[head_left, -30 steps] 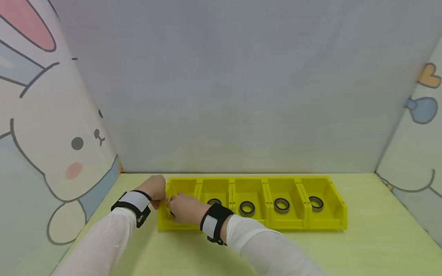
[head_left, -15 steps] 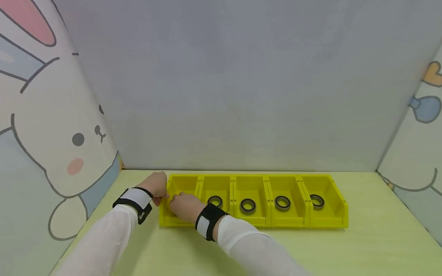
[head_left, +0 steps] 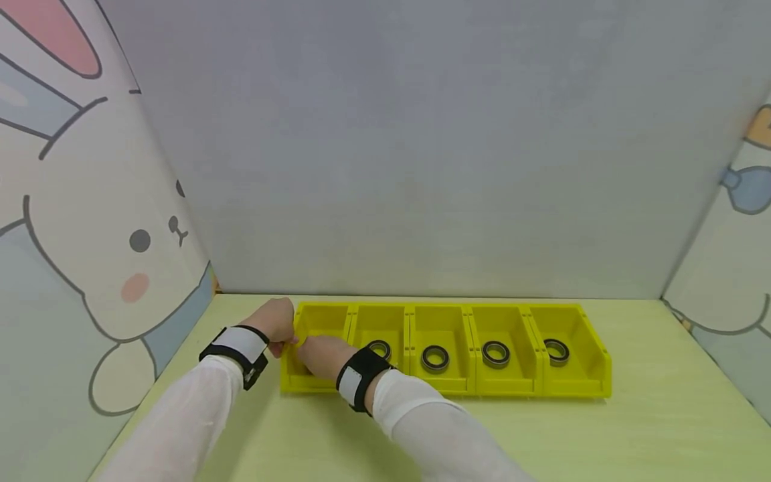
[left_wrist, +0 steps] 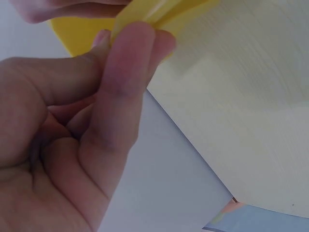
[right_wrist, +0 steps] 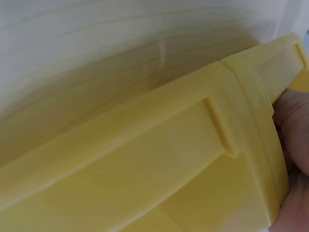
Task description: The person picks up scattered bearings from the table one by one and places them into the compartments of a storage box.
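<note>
A row of joined yellow bins stands on the table. My left hand is at the left end, its thumb and forefinger pinching the outer side wall of the leftmost bin, as the left wrist view shows close up. My right hand reaches into that same bin, knuckles near the left fingertips; its fingertips are hidden, and I cannot tell whether they hold anything. In the other compartments lie black-sealed ball bearings: one in the middle bin, others to its right, and one partly behind my right wrist.
The rightmost bin holds a bearing against its left divider. Behind the row rises a grey back wall. Side panels with cartoon drawings flank the pale green table.
My right hand has moved slightly deeper into the leftmost bin, and a dark sliver seen under its fingers is now out of sight. My left hand keeps its pinch. The head view has shifted a little.
</note>
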`<state>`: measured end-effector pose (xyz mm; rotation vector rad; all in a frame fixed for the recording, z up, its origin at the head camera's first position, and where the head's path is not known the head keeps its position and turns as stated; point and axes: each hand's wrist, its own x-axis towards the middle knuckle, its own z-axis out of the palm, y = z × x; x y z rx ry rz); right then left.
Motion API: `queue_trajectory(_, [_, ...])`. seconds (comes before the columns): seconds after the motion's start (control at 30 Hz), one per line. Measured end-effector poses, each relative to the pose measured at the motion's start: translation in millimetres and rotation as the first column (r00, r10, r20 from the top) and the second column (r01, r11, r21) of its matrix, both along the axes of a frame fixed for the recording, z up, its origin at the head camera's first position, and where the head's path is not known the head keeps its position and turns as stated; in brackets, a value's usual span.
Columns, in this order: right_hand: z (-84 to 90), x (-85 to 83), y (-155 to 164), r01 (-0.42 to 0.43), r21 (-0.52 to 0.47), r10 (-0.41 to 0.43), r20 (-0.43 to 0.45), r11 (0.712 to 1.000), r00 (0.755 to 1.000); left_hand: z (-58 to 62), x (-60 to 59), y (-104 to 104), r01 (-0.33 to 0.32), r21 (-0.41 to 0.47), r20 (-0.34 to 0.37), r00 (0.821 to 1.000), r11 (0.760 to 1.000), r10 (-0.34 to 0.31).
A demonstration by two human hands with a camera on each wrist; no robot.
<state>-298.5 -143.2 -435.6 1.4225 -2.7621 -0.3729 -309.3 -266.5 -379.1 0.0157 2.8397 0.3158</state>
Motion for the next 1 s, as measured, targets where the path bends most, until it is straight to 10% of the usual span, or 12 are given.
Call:
queue_trajectory(0.4, [0.6, -0.7, 34, -0.06, 0.023, 0.063, -0.127, 0.998, 0.99, -7.2, -8.6, 11, 0.018, 0.009, 0.009, 1.0, 1.0, -0.018])
queue_trajectory(0.77, [43.4, 1.2, 163, 0.037, -0.11, -0.045, -0.066, 0.993, 0.997, -9.0, 10.7, -9, 0.054, 0.028, -0.048, 0.997, 0.998, -0.052])
queue_trajectory(0.9, [42.5, 0.8, 216, 0.111, -0.227, -0.116, -0.012, 0.968, 0.993, 1.0, 29.2, 2, 0.001, -0.101, -0.182, 0.983, 0.995, -0.02])
queue_trajectory(1.0, [34.4, 0.7, 250, 0.178, -0.316, -0.182, 0.016, 0.932, 0.983, 6.4, 38.4, 23, -0.011, -0.183, -0.37, 0.927, 0.983, -0.059])
